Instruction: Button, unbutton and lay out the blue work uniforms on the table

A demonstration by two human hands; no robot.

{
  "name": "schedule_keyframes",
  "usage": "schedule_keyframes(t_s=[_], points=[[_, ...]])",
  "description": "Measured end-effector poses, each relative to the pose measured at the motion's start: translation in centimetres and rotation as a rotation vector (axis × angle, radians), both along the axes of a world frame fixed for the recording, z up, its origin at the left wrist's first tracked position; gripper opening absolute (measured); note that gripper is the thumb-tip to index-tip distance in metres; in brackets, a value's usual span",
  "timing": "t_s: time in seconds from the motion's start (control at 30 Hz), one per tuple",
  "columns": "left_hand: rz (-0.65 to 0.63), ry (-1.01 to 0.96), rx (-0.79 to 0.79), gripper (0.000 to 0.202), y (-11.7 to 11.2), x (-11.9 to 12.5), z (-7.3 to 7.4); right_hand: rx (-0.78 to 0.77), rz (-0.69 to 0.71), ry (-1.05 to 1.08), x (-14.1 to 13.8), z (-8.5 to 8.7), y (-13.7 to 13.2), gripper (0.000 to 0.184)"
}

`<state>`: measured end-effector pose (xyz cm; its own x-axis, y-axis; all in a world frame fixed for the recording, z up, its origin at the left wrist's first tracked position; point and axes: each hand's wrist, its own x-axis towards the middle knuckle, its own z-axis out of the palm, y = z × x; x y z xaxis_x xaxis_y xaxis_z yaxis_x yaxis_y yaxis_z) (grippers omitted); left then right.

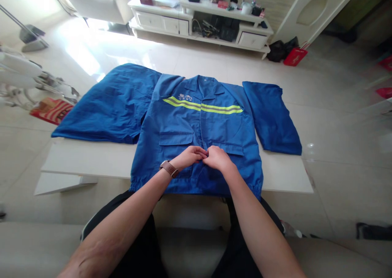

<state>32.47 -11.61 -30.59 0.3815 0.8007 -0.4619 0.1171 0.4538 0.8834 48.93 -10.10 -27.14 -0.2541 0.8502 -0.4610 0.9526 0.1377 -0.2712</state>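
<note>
Blue jacket [183, 118] on table [92, 159], left hand [188, 155] and right hand [219, 157] pinched closed on its front edge.

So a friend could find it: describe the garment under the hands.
Find the white table in the room. The jacket lies flat at its centre, left hand and right hand meeting on its front. Unlike the plain blue cloth beside it, it has yellow-green stripes across the chest.
</note>
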Motion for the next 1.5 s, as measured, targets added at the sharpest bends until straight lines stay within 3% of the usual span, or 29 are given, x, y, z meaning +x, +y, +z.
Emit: schedule_keyframes(t_s=[0.2,0.33,0.43,0.7,0.87,1.13,1.5], points=[[0.014,0.152,0.191,0.019,0.3,0.3,-1.3,-0.048,-0.026,0.106,1.5,0.2,0.7,0.012],[0.078,0.330,0.395,0.039,0.0,0.6,-1.6,-0.057,-0.072,0.290,1.6,0.3,1.1,0.015],[0.104,0.451,0.496,0.039,-0.3,0.8,-1.2,-0.036,-0.101,0.335,1.6,0.3,1.3,0.016],[0.089,0.430,0.498,0.020,-0.4,0.5,-0.4,0.049,-0.102,0.228,1.0,0.3,0.9,0.025],[0.092,0.478,0.553,0.022,-0.5,0.5,-0.3,0.060,0.036,0.278,0.9,0.7,0.8,0.012],[0.045,0.499,0.552,0.020,-0.3,0.3,0.2,0.120,0.141,0.140,1.4,1.1,0.5,0.014],[0.081,0.465,0.521,0.019,-0.2,0.5,-0.1,0.163,0.067,0.052,1.0,1.4,0.4,0.022]])
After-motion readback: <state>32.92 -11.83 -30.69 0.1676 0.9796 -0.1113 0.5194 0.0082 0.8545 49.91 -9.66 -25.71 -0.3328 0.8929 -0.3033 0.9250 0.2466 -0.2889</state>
